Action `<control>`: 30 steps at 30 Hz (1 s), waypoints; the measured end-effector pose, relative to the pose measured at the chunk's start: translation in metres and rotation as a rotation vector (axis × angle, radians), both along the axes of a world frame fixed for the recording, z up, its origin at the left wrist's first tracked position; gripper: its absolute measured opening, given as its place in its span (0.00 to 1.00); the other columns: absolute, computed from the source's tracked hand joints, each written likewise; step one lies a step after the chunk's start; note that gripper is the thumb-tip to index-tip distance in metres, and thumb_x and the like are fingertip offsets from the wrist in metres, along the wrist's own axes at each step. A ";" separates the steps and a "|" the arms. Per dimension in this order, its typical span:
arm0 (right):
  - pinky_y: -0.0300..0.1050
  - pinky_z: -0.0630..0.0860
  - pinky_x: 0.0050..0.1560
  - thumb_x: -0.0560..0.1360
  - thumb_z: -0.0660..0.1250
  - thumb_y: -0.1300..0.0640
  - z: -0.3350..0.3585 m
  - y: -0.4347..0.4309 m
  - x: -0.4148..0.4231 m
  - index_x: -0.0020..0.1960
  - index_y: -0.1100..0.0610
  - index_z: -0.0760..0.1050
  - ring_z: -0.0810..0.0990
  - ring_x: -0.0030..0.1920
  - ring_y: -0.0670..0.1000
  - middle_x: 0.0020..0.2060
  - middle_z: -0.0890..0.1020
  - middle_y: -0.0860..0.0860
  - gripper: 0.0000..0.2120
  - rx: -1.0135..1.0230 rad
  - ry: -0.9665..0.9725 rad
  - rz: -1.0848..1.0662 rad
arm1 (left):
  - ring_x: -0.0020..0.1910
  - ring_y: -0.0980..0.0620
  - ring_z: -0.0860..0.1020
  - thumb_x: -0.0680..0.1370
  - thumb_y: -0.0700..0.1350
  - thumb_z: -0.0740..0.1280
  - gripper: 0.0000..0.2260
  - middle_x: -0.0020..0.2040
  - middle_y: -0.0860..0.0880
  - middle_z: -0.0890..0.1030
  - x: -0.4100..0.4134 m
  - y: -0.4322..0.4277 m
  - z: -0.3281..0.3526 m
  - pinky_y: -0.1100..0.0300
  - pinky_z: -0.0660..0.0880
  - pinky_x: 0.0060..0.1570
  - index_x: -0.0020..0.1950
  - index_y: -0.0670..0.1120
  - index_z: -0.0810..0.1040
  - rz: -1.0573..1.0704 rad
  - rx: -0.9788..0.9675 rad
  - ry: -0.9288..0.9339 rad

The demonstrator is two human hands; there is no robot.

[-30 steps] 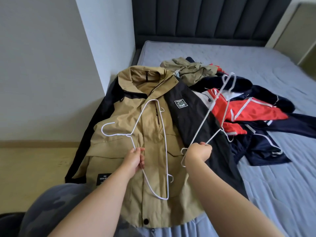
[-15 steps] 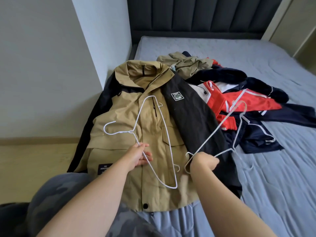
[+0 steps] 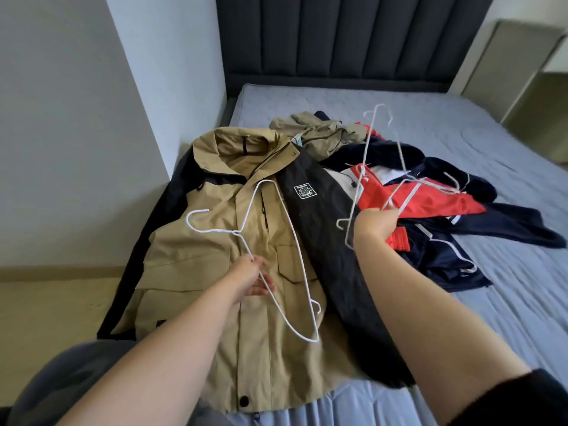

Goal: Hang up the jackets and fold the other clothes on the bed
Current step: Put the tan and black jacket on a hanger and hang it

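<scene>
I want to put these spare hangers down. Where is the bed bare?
Bare sheet right of the clothes pile, and between the pile and headboard. Crowded: tan jacket covers the left side.

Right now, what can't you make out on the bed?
Head view:
- Number of hangers in the right hand: thin wires overlap.
- Lettering on the badge of the tan jacket: too small.
- Garments in the pile: overlapping, count unclear.
- Jacket hem: partly behind the left forearm.
</scene>
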State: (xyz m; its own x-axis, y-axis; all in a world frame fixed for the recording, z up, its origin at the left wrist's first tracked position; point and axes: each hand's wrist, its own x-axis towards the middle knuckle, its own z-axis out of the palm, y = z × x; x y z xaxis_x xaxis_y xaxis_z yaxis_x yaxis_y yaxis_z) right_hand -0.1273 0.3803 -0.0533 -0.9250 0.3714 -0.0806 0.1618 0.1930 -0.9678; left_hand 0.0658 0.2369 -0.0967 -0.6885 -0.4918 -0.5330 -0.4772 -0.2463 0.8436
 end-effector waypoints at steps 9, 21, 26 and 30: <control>0.50 0.61 0.68 0.78 0.60 0.57 -0.026 -0.010 -0.024 0.73 0.65 0.59 0.65 0.70 0.61 0.70 0.65 0.63 0.26 0.232 -0.192 0.321 | 0.21 0.50 0.78 0.84 0.43 0.54 0.09 0.32 0.42 0.74 0.003 -0.021 0.004 0.65 0.72 0.19 0.46 0.43 0.68 -0.119 -0.127 -0.043; 0.46 0.67 0.49 0.75 0.66 0.59 0.014 -0.113 0.065 0.49 0.57 0.78 0.76 0.48 0.49 0.45 0.79 0.52 0.05 -0.154 -0.223 1.171 | 0.20 0.53 0.77 0.82 0.42 0.58 0.13 0.27 0.43 0.76 0.005 -0.056 0.046 0.64 0.72 0.21 0.39 0.41 0.73 -0.316 -0.382 -0.013; 0.45 0.72 0.50 0.75 0.66 0.67 0.052 -0.134 0.073 0.50 0.64 0.75 0.81 0.46 0.52 0.44 0.81 0.57 0.05 -0.374 -0.292 1.278 | 0.23 0.54 0.77 0.81 0.47 0.62 0.14 0.24 0.48 0.77 0.005 -0.076 0.063 0.65 0.73 0.26 0.40 0.42 0.79 -0.287 -0.384 0.055; 0.45 0.78 0.40 0.75 0.68 0.63 0.066 -0.150 0.083 0.57 0.62 0.70 0.76 0.30 0.48 0.34 0.74 0.54 0.13 -0.321 -0.156 1.127 | 0.26 0.56 0.78 0.79 0.47 0.66 0.10 0.28 0.48 0.78 0.005 -0.084 0.066 0.66 0.75 0.29 0.40 0.44 0.79 -0.287 -0.340 0.072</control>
